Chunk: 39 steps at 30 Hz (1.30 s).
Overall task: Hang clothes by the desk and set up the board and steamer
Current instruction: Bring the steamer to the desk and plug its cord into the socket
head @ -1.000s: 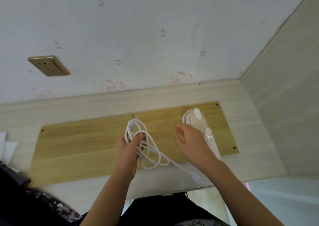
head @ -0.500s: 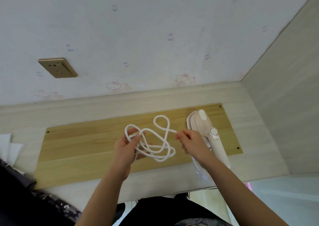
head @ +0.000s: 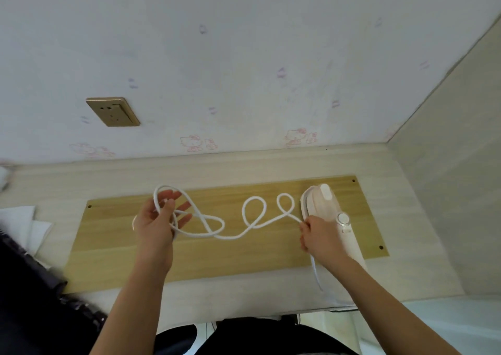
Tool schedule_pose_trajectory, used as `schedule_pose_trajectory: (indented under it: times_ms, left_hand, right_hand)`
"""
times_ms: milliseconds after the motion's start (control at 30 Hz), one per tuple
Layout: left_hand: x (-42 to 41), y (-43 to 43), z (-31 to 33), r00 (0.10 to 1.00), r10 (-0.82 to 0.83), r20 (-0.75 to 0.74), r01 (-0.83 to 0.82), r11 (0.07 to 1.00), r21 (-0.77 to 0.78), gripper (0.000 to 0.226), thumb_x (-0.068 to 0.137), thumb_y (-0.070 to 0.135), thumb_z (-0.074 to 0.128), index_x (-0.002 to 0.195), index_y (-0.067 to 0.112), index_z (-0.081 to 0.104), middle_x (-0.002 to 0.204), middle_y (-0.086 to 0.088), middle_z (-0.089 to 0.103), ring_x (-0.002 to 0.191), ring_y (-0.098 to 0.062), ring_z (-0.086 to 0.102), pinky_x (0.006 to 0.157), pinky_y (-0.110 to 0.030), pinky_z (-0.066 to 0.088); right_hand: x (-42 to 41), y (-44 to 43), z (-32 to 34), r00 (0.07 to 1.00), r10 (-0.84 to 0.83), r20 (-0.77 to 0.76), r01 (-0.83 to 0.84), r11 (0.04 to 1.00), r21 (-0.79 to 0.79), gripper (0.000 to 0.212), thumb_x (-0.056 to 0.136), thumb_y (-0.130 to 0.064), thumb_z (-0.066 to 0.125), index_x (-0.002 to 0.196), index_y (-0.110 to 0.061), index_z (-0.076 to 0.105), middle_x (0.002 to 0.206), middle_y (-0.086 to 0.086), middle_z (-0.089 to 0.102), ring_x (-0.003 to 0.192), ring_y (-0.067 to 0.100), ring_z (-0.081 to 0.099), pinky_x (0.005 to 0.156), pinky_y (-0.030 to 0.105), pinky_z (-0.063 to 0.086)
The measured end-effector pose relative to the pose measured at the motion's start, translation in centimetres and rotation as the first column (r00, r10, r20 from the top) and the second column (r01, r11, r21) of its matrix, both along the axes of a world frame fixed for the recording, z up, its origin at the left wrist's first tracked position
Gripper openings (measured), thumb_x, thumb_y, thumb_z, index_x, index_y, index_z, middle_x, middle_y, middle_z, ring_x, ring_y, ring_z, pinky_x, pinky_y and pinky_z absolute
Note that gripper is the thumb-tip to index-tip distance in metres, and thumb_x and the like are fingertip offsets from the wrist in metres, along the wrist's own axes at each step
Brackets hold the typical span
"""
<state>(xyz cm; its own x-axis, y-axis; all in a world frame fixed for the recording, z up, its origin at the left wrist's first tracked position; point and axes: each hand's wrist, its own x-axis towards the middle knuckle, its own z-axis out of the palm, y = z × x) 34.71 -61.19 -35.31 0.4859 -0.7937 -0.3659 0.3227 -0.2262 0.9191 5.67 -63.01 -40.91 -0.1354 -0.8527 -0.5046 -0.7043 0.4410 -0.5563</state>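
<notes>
A light wooden board [head: 244, 254] lies flat on the pale desk [head: 414, 246]. At the board's right end rests a white hand steamer [head: 325, 205] with a round dial. Its white cord [head: 254, 219] runs leftward over the board in several loose loops. My left hand [head: 160, 219] holds the cord's left loops, with the thumb pinching the cord and the fingers spread through a loop. My right hand [head: 320, 235] pinches the cord just beside the steamer's base. The plug end is hidden.
A brass wall socket [head: 112, 111] sits on the cartoon-cat wallpaper above the desk's left half. White folded cloth [head: 24, 224] and a dark garment [head: 32, 300] lie at the left. A pale side panel [head: 455, 178] closes off the right.
My hands have drawn apart, left going left and right going right toward the steamer. The bundled cord has stretched out into a line of loose loops across the board.
</notes>
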Motion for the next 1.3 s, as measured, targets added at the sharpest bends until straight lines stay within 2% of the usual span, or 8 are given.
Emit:
schedule_pose_trajectory:
  times_ms: [100,200,300,433,600,733,1033,1300]
  left_hand:
    - [0.0,0.2,0.6,0.999,0.018,-0.03,-0.019,0.999,-0.046,0.022,0.098,0.002,0.046,0.108,0.012,0.063,0.117,-0.008,0.067,0.091,-0.02,0.073,0.073,-0.032,0.06]
    - [-0.3,0.4,1.3,1.0,0.006,-0.027,-0.008,0.997,-0.077,0.023,0.098,0.003,0.047,0.105,0.016,0.063,0.115,-0.005,0.068,0.093,-0.022,0.072,0.071,-0.03,0.059]
    - [-0.3,0.6,2.0,0.997,0.009,-0.071,-0.016,0.996,-0.088,0.021,0.099,0.005,0.046,0.111,0.015,0.06,0.116,-0.003,0.069,0.095,-0.022,0.072,0.068,-0.025,0.058]
    - [0.3,0.6,3.1,0.979,0.054,-0.197,-0.073,0.993,-0.088,0.016,0.098,0.009,0.051,0.104,0.018,0.062,0.111,-0.001,0.07,0.091,-0.018,0.073,0.061,-0.021,0.054]
    - [2.0,0.8,3.2,0.963,0.015,-0.268,-0.046,0.993,-0.109,0.019,0.101,0.011,0.045,0.112,0.014,0.059,0.117,-0.005,0.07,0.103,-0.022,0.069,0.062,-0.021,0.054]
    - [3.8,1.1,3.1,0.97,-0.008,-0.245,-0.011,0.997,-0.074,0.021,0.102,0.01,0.04,0.102,0.009,0.061,0.115,-0.014,0.068,0.099,-0.027,0.07,0.067,-0.031,0.06]
    - [8.9,1.5,4.0,0.866,-0.385,0.319,0.289,0.906,0.309,0.027,0.103,0.017,0.039,0.101,0.017,0.066,0.097,-0.016,0.071,0.09,-0.028,0.071,0.07,-0.043,0.059]
    - [10.0,1.0,5.4,0.943,-0.329,0.038,0.32,0.934,0.161,0.022,0.1,0.012,0.048,0.091,-0.002,0.062,0.05,-0.005,0.051,0.066,-0.026,0.072,0.059,-0.033,0.059]
  right_hand:
    - [1.8,-0.2,1.6,0.886,0.296,-0.358,-0.292,0.954,0.066,0.023,0.096,-0.007,0.044,0.075,-0.012,0.052,0.098,0.009,0.068,0.084,0.023,0.063,0.067,0.029,0.045]
    - [4.9,-0.7,3.8,0.922,0.296,-0.248,-0.352,0.909,-0.223,0.018,0.093,-0.004,0.046,0.101,-0.008,0.061,0.11,0.008,0.062,0.099,0.023,0.058,0.078,0.032,0.046]
    - [9.6,-0.3,5.3,0.863,0.475,-0.174,-0.487,0.689,-0.537,0.022,0.091,-0.008,0.051,0.11,-0.005,0.062,0.112,0.01,0.058,0.109,0.027,0.05,0.092,0.034,0.041]
    - [13.4,0.0,4.9,0.788,0.616,0.024,-0.585,0.759,-0.286,0.042,0.097,-0.029,0.048,0.133,-0.01,0.041,0.115,0.011,0.061,0.111,0.026,0.054,0.091,0.038,0.044]
    - [13.7,0.7,5.3,0.697,0.585,0.415,-0.596,0.794,-0.119,0.049,0.093,-0.057,0.043,0.127,-0.022,0.043,0.079,0.0,0.072,0.075,0.007,0.066,0.073,0.025,0.049]
    - [13.3,0.2,3.8,0.737,0.603,0.306,-0.585,0.795,-0.159,0.035,0.092,-0.051,0.05,0.098,-0.018,0.06,0.06,-0.011,0.047,0.05,0.002,0.04,0.051,0.021,0.033]
    - [12.8,-1.9,2.7,0.84,0.534,-0.097,-0.536,0.785,-0.311,0.036,0.095,-0.043,0.047,0.072,-0.021,0.063,0.059,-0.01,0.053,0.059,0.01,0.049,0.071,0.034,0.041]
    - [13.4,-2.7,1.7,0.88,0.433,-0.193,-0.474,0.806,-0.355,0.036,0.095,-0.051,0.041,0.07,-0.028,0.054,0.07,-0.006,0.064,0.07,0.02,0.061,0.077,0.041,0.047]
